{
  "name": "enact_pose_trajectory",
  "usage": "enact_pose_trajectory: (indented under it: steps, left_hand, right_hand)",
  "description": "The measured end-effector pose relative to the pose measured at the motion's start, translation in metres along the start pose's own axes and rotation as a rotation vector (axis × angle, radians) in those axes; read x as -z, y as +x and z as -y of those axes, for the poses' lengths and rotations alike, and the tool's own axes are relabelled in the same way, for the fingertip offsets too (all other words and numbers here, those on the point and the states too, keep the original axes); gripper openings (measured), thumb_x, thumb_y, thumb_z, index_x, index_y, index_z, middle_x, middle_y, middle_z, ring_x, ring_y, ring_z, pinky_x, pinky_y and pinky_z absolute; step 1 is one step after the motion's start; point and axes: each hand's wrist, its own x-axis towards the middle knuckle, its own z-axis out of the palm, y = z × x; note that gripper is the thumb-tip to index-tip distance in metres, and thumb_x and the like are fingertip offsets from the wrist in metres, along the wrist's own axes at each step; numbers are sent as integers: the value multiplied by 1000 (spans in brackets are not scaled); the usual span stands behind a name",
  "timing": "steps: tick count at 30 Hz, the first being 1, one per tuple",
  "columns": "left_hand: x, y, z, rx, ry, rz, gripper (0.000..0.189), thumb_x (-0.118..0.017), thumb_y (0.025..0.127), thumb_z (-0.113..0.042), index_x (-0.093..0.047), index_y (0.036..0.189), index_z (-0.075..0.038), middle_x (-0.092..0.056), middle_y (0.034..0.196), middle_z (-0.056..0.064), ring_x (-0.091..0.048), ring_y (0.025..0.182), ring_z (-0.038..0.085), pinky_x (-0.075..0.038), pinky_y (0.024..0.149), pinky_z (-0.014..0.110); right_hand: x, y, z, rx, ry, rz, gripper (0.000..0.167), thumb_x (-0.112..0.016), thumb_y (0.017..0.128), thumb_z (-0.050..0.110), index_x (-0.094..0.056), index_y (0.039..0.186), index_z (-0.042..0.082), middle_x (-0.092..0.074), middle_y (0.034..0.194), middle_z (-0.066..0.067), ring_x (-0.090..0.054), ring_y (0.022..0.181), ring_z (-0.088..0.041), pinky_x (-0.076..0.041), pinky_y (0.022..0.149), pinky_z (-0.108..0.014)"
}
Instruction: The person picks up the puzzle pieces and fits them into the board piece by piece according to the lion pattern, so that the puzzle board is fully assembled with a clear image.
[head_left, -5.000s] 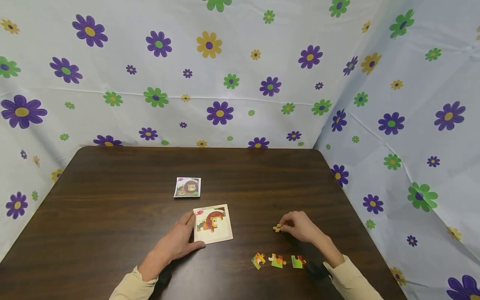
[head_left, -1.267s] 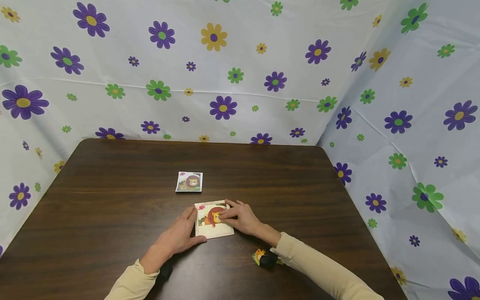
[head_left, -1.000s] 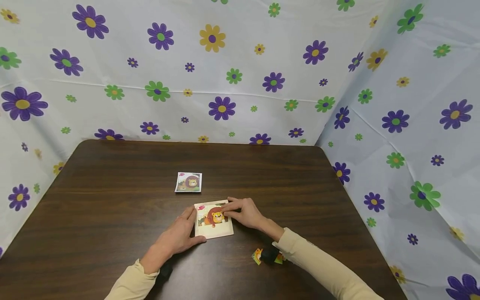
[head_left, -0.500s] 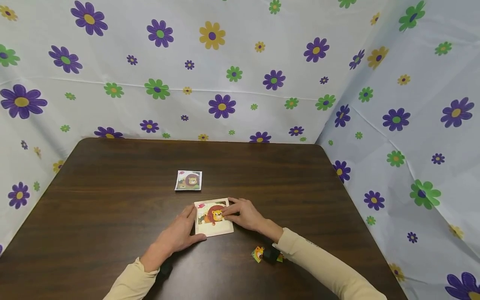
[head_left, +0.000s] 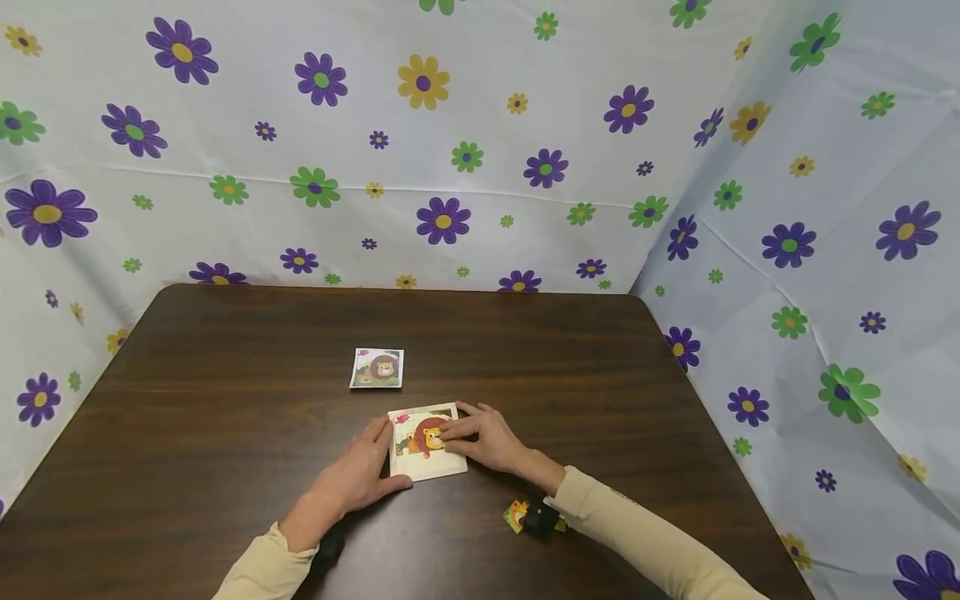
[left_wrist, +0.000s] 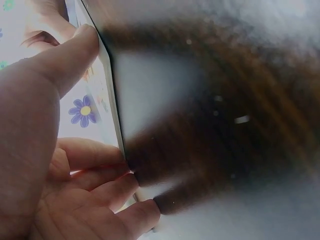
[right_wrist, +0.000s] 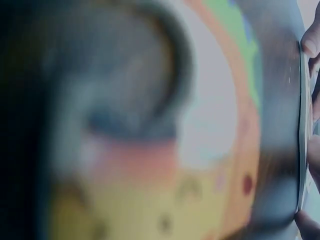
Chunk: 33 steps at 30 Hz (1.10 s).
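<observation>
A square wooden puzzle board (head_left: pixel 429 467) lies mid-table, its upper part filled with a lion picture and its lower strip bare. My left hand (head_left: pixel 352 473) rests along its left side, thumb at the near edge; in the left wrist view the thumb (left_wrist: pixel 75 57) and fingertips (left_wrist: pixel 102 155) meet the board's edge. My right hand (head_left: pixel 487 437) reaches over from the right. Its thumb and index finger pinch a puzzle piece at the lion's face, mostly hidden by the fingers, while other fingers touch the board's upper right corner.
A printed lion picture card (head_left: pixel 377 369) lies behind the board. Loose puzzle pieces (head_left: pixel 515 515) lie below my right forearm, partly covered by a black wrist device (head_left: pixel 538 520). A blurred piece (right_wrist: pixel 210 115) fills the right wrist view. Flowered cloth (head_left: pixel 480 125) hangs behind the table.
My right hand has brought a puzzle piece from the table's right side left onto the board. Over the last second its fingertips shift slightly about the lion's face. My left hand stays at the board.
</observation>
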Motion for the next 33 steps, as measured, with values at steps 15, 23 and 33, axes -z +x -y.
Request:
enact_pose_trajectory:
  steps: [15,23,33]
  left_hand:
    - [-3,-3,-1,12,-21,-2,91,-81,75,-38,-40,135,17,-39,139,33,-41,128,44,-39,101,53]
    - [-6,-4,-2,10,-38,-20,91,-83,74,-36,-40,135,16,-40,140,32,-41,128,43,-39,102,52]
    - [-2,-3,1,8,-38,-21,91,-81,75,-36,-38,136,18,-38,140,34,-39,129,46,-37,101,56]
  right_hand:
    - [12,-5,-1,44,52,20,24,-72,87,20,-74,109,10,-70,111,-2,-49,127,-32,-35,104,-57]
    - [58,-25,11,-25,-28,258,25,-80,78,24,-73,98,11,-68,88,3,-60,76,-7,-50,70,-21]
    - [58,-65,24,-150,-235,538,48,-92,59,34,-53,84,21,-47,72,8,-39,62,-2,-34,54,-20]
